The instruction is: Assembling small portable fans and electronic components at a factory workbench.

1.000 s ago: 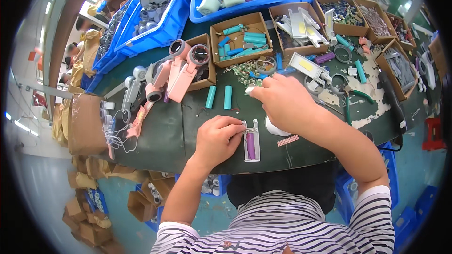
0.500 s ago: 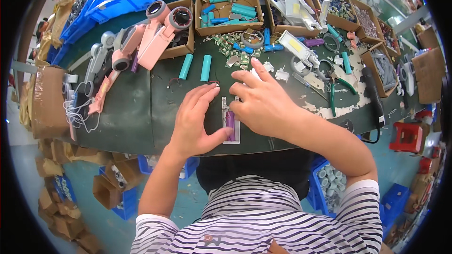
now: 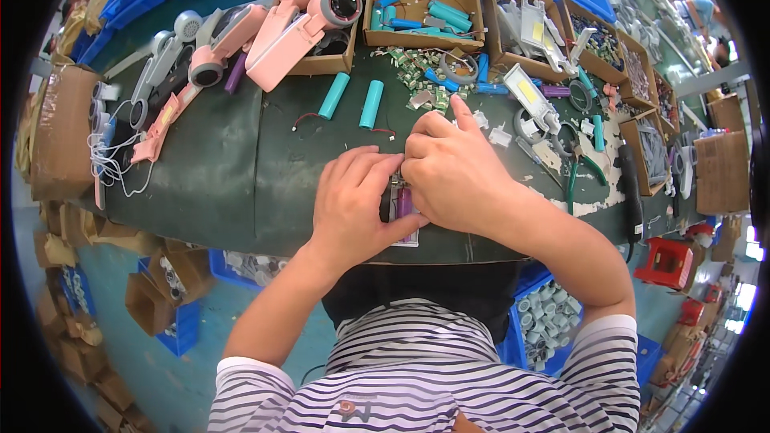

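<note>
A small white plastic housing (image 3: pixel 407 242) lies near the table's front edge, with a purple cylindrical battery (image 3: pixel 403 204) in it. My left hand (image 3: pixel 346 199) is closed about its left side, the thumb across the lower end and the fingertips at the upper end. Over the upper end and right side is my right hand (image 3: pixel 457 172), its fingers bent and pressed together; whatever is between them is hidden. Beyond my hands lie two teal batteries (image 3: pixel 371 103) with thin wires.
Pink handheld fans (image 3: pixel 277 48) stand at the back left. Behind are cardboard boxes, one a battery box (image 3: pixel 425 39). Small circuit boards (image 3: pixel 409 72) lie in a heap. Green-handled pliers (image 3: pixel 573 184) and a black corded tool (image 3: pixel 631 192) lie to the right.
My hands have come together over the housing and cover more of it. My right fingers have drawn down onto its upper end; the white piece seen among them is now hidden. The view has shifted slightly.
</note>
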Available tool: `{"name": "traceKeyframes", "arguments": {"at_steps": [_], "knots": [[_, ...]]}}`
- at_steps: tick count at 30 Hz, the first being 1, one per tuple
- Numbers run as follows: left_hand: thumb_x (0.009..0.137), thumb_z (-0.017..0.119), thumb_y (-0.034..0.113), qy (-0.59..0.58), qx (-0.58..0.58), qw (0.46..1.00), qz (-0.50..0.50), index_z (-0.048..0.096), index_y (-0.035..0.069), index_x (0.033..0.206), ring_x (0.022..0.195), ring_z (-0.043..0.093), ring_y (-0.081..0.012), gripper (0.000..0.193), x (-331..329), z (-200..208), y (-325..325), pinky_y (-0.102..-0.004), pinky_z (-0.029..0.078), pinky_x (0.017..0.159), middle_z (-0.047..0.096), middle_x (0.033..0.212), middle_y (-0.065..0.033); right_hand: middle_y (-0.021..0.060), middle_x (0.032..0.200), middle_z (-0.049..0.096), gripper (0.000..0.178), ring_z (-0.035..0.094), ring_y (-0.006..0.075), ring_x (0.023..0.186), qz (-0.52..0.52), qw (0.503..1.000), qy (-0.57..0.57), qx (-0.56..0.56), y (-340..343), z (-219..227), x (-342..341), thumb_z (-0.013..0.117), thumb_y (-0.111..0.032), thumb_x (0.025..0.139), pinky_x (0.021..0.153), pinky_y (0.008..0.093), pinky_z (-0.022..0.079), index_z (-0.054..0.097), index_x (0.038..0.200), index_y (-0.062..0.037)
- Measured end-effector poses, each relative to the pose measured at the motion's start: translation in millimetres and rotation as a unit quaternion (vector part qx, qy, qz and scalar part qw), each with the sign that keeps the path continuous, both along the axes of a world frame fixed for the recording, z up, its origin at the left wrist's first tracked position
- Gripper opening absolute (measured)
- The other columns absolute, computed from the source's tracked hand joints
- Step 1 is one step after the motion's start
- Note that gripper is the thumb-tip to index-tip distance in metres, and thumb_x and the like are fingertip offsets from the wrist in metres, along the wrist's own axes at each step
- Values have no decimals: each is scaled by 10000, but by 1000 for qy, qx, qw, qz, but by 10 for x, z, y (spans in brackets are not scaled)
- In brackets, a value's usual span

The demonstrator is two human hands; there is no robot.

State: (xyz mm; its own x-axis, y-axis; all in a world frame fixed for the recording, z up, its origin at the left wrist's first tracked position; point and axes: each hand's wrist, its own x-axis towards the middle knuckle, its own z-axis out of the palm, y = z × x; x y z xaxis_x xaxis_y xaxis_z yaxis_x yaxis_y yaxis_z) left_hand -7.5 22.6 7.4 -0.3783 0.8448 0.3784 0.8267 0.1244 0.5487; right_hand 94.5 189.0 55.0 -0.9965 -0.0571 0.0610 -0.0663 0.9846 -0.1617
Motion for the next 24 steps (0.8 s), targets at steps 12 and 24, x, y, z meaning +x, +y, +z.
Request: {"name": "traceKeyframes", "arguments": {"at_steps": [12,24], "knots": [[693,891,205,-152,79,984,-41,708,19,1111,1034,674,-329,493,-99,59,-40,-414,530,869,716,1113,-146,15,939,657,94,598,249,1110,8,985,162,-66,106,-36,129,712,-183,799,1127,675,347,679,853,-113],[786,819,141,-117,66,989,55,722,28,1055,801,613,-211,307,70,238,32,-323,492,696,651,1001,-107,154,889,726,314,692,336,866,-341,868,63,-356,513,203,434,724,-304,921,794,427,543,711,1075,-30]]}}
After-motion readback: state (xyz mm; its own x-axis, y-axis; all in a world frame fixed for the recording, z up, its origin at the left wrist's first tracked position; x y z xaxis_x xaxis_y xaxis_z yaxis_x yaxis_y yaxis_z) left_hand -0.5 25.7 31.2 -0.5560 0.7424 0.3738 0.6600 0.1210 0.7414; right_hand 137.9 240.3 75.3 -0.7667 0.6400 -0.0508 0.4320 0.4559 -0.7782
